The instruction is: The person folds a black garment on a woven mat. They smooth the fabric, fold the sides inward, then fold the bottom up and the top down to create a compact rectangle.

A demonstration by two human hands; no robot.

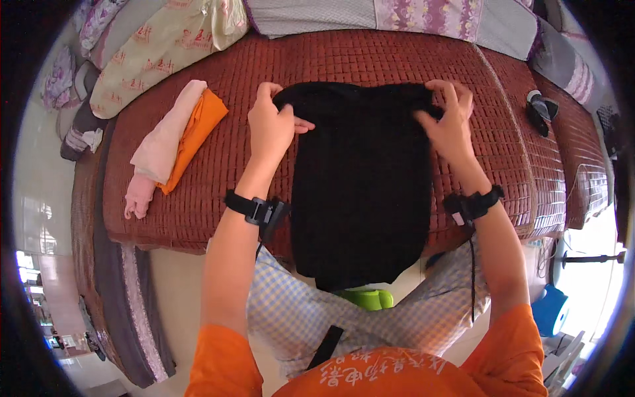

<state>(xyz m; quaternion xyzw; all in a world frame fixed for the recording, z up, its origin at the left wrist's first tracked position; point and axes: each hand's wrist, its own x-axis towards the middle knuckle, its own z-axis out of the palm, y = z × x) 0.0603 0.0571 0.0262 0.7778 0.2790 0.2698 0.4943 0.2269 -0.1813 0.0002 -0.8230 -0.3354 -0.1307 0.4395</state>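
Observation:
A black cloth garment [364, 183] is spread before me on a reddish-brown tiled seat mat [397, 57]. Its near end hangs over the mat's front edge toward my knees. My left hand [275, 119] grips the far left corner between thumb and fingers. At the far right corner, my right hand [449, 116] pinches the same cloth, slightly blurred. The garment's far edge runs between both hands, bunched near the left. Left of my left hand lie a folded pink garment [166, 134] and a folded orange garment [196, 141], side by side and touching.
Padded sofa covers [317, 17] and a cream printed cover [158, 54] line the back. A small dark object [540, 111] rests on the mat at right. Below are a green slipper [369, 298] and my checked trousers [307, 317]. A blue object [550, 310] stands at lower right.

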